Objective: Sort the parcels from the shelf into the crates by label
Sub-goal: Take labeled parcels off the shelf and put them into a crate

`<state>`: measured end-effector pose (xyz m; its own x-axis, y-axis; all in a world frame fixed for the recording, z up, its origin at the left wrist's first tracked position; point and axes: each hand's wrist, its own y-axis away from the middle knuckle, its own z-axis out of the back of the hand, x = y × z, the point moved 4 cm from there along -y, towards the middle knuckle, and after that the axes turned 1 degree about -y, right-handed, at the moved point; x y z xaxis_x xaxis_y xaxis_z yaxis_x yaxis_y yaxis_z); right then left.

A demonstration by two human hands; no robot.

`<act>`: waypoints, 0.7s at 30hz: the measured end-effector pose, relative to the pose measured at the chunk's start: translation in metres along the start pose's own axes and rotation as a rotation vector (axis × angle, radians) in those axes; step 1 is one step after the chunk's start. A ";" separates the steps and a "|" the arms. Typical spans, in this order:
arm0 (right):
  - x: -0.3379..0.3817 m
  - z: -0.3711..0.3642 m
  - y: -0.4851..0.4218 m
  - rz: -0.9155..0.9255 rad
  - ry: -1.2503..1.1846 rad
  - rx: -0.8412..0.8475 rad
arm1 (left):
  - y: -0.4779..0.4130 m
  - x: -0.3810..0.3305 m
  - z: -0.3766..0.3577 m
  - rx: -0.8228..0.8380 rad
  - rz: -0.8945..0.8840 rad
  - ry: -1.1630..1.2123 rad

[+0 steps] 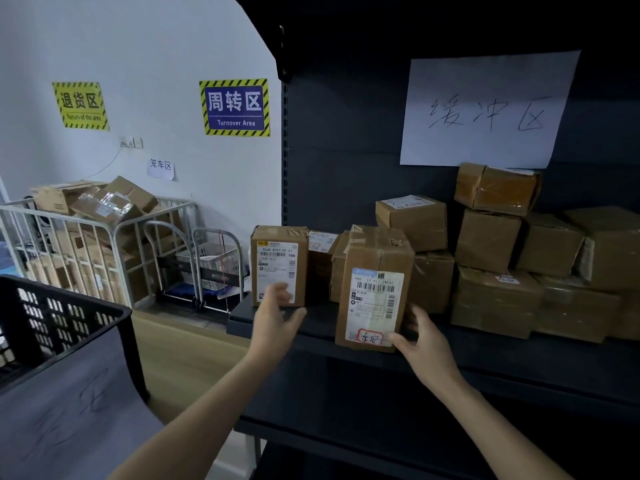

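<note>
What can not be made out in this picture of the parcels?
- Head view: fine print on the label of the front parcel is too small.
- The label of the left parcel is partly covered by the blurred left hand.
- Fingers of the right hand behind the front parcel are hidden.
- The black crate is cut by the left edge.

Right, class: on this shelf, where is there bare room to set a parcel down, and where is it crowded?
Bare shelf shows in the gap between the left parcel and the front parcel that the right hand holds, and along the front strip before the stacked boxes. Behind and to the right it is crowded, boxes piled in layers.
</note>
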<state>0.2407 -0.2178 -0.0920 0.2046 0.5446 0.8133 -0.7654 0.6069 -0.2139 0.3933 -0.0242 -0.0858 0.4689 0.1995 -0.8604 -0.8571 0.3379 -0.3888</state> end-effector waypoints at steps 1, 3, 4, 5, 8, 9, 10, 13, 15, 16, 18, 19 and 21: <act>0.000 0.000 0.000 -0.004 -0.005 -0.006 | -0.007 0.002 0.011 -0.051 0.010 0.013; 0.000 0.000 0.001 -0.018 -0.015 -0.018 | -0.025 0.009 0.032 -0.127 0.039 0.013; 0.000 -0.001 0.001 -0.026 -0.020 -0.022 | -0.035 0.014 0.041 -0.144 0.061 -0.002; 0.000 -0.001 0.000 -0.032 -0.027 -0.026 | -0.046 0.022 0.048 -0.142 0.086 -0.024; 0.001 -0.004 -0.002 -0.047 -0.022 -0.032 | -0.072 0.037 0.056 -0.037 0.121 -0.026; 0.001 -0.005 -0.002 -0.056 -0.020 -0.034 | -0.079 0.040 0.056 0.006 0.119 -0.004; 0.000 -0.006 -0.002 -0.065 -0.019 -0.036 | -0.084 0.042 0.057 0.051 0.122 0.019; -0.001 -0.006 -0.003 -0.084 -0.023 -0.041 | -0.106 0.050 0.059 0.257 0.176 0.117; -0.001 -0.006 -0.003 -0.092 -0.054 -0.043 | -0.124 0.062 0.059 0.364 0.234 0.168; -0.001 -0.007 -0.003 -0.089 -0.069 -0.044 | -0.133 0.069 0.058 0.402 0.233 0.182; 0.002 -0.007 -0.001 -0.074 -0.080 -0.046 | -0.144 0.073 0.056 0.457 0.229 0.161; 0.003 -0.007 0.000 -0.073 -0.080 -0.047 | -0.147 0.070 0.053 0.469 0.217 0.170; 0.004 -0.008 0.000 -0.079 -0.081 -0.045 | -0.147 0.058 0.048 0.511 0.173 0.211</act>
<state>0.2465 -0.2104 -0.0931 0.2124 0.4467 0.8691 -0.7206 0.6724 -0.1695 0.5565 -0.0182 -0.0627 0.2339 0.1212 -0.9647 -0.6813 0.7283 -0.0737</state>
